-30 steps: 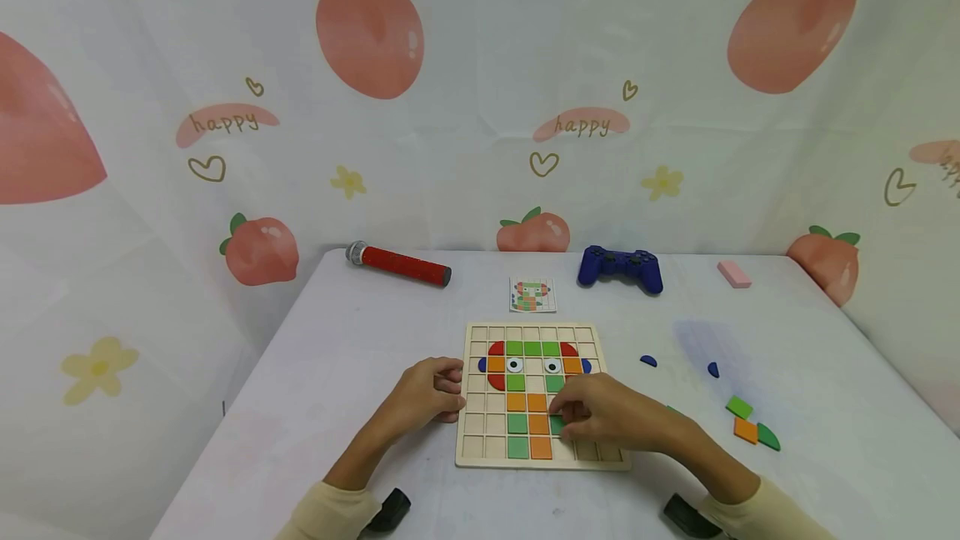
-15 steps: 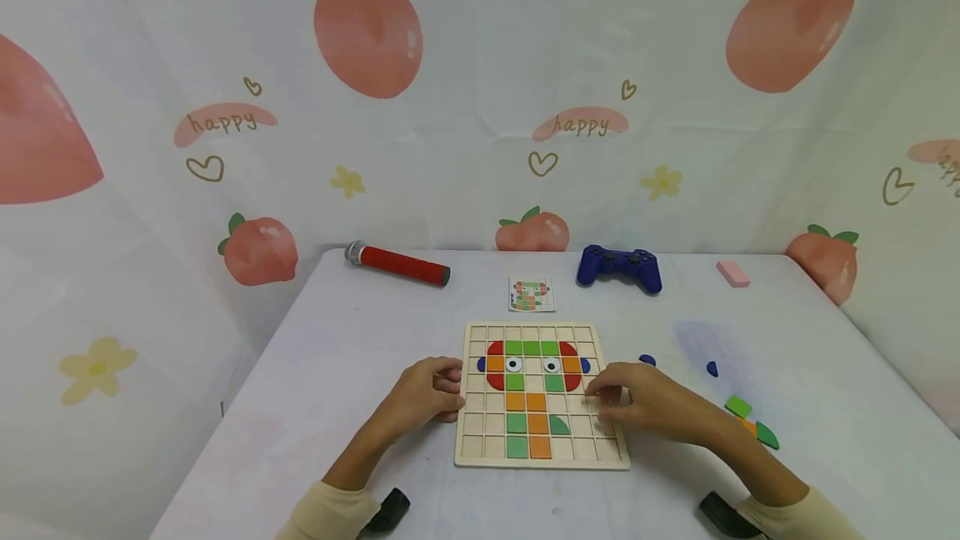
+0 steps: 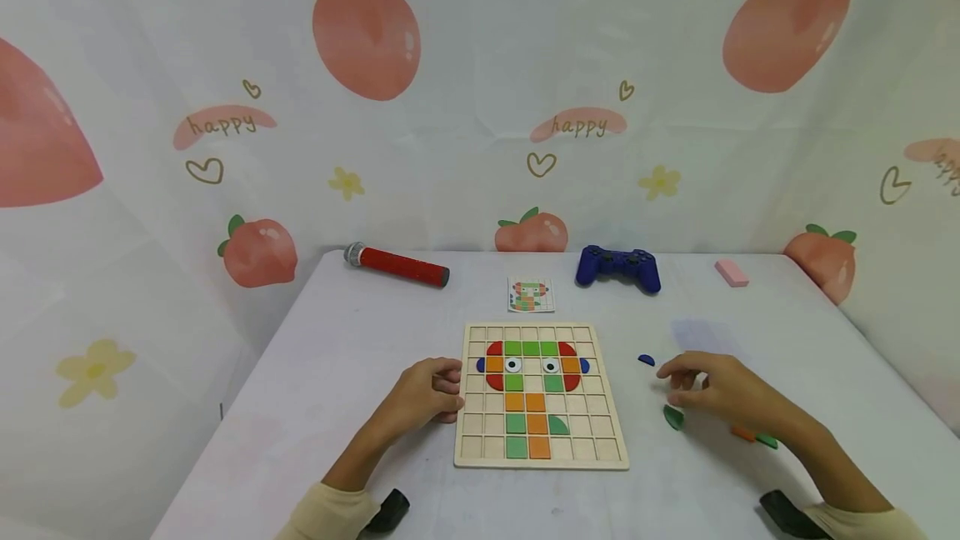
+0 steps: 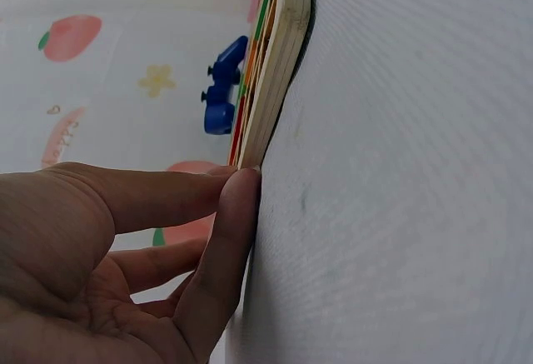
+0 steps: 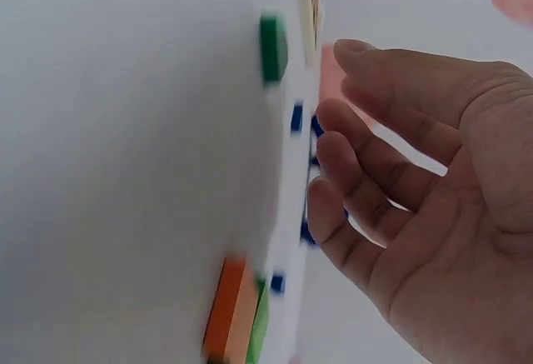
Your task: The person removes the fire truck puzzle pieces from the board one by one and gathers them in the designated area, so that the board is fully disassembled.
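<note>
A wooden grid board (image 3: pixel 592 444) lies on the table with coloured tiles set in it: red, orange, green and blue pieces and two eye discs. My left hand (image 3: pixel 422 392) is at its left edge; in the left wrist view the thumb and a finger pinch the rim of the board (image 4: pixel 279 72). Off to the right, my right hand (image 3: pixel 723 390) hovers over the table, fingers loosely bent and holding nothing. Near its fingertips lie a green quarter-round tile (image 3: pixel 673 417) and a blue half-round tile (image 3: pixel 647 360). An orange tile (image 3: pixel 743 433) is partly hidden beneath the forearm.
Behind the board lies a small pattern card (image 3: pixel 531 295). Farther back are a red microphone (image 3: pixel 401 265), a blue game controller (image 3: pixel 618 268) and a pink block (image 3: pixel 731 273). Another green tile (image 3: pixel 767 441) lies beside the orange one. A printed cloth hangs behind the table.
My right hand has left the board and moved right, over the loose tiles. A green quarter-round tile now shows in the board's lower middle. The left hand has stayed put.
</note>
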A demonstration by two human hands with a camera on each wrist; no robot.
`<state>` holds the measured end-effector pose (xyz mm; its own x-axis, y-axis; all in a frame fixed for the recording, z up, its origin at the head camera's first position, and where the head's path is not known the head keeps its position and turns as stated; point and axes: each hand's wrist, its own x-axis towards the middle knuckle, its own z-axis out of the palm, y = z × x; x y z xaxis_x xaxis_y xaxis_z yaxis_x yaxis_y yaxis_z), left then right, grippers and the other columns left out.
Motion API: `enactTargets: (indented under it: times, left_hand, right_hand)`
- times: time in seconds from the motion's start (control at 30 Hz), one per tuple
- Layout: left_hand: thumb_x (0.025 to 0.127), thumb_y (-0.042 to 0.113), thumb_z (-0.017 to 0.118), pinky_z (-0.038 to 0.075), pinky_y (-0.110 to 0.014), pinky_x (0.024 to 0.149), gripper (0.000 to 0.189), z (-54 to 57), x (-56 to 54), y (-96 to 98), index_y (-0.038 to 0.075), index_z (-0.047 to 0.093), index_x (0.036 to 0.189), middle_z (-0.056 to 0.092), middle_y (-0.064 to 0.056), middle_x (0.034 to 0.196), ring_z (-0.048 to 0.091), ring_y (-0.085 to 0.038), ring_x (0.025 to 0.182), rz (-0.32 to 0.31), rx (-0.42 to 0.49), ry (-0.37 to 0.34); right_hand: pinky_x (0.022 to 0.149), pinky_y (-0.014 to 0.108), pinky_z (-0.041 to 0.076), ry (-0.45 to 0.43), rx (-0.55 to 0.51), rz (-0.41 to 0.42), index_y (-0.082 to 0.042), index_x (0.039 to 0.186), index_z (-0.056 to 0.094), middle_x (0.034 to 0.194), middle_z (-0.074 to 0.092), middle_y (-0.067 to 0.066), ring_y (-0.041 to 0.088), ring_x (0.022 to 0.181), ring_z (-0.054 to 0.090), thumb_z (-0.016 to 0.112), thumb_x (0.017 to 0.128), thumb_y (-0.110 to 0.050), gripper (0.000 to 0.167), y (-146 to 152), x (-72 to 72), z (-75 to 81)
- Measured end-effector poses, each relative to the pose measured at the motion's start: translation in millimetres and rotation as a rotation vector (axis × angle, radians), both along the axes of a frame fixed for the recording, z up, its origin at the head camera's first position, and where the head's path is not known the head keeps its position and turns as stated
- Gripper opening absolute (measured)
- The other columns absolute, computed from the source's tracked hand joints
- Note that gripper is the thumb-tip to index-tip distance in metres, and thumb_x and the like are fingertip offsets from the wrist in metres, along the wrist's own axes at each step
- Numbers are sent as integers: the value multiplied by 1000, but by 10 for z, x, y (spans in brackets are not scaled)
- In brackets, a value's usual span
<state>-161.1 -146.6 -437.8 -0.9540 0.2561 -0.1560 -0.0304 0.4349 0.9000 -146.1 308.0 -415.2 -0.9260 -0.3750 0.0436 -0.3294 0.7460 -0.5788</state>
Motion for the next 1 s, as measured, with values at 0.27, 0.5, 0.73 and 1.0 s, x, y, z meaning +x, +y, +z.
enactTargets:
  times: [0.27,0.5,0.73,1.0]
  left_hand:
    - [90,-1,79,67,-30,72,57,-20,-13,0,-5,57,143,63,-11,115,64,-20,97,4,-14,-4]
    - [90,-1,80,67,-31,72,58,-9,2,-3,-6,58,143,63,-11,114,64,-20,96,16,-15,-3]
    - [89,-1,81,67,-33,72,58,-8,10,-4,-5,58,143,64,-11,114,64,-20,95,12,-12,-2]
    - [89,-1,80,67,-31,72,57,-1,-2,7,-5,59,142,63,-11,113,64,-20,95,10,-12,-4]
  right_hand:
    - [70,22,55,-107,48,-120,-11,116,77,94,64,-3,4,83,54,81,93,-24,27,330,64,-12]
    - [71,22,54,-130,88,-149,-11,118,77,101,69,-2,2,84,54,82,92,-24,30,566,92,-37]
    - [69,22,51,-134,78,-164,-10,119,77,103,71,-2,0,85,55,81,91,-19,30,680,101,-65]
    - [70,22,50,-151,88,-169,-8,122,75,110,72,1,-1,88,54,79,87,-13,36,777,107,-78]
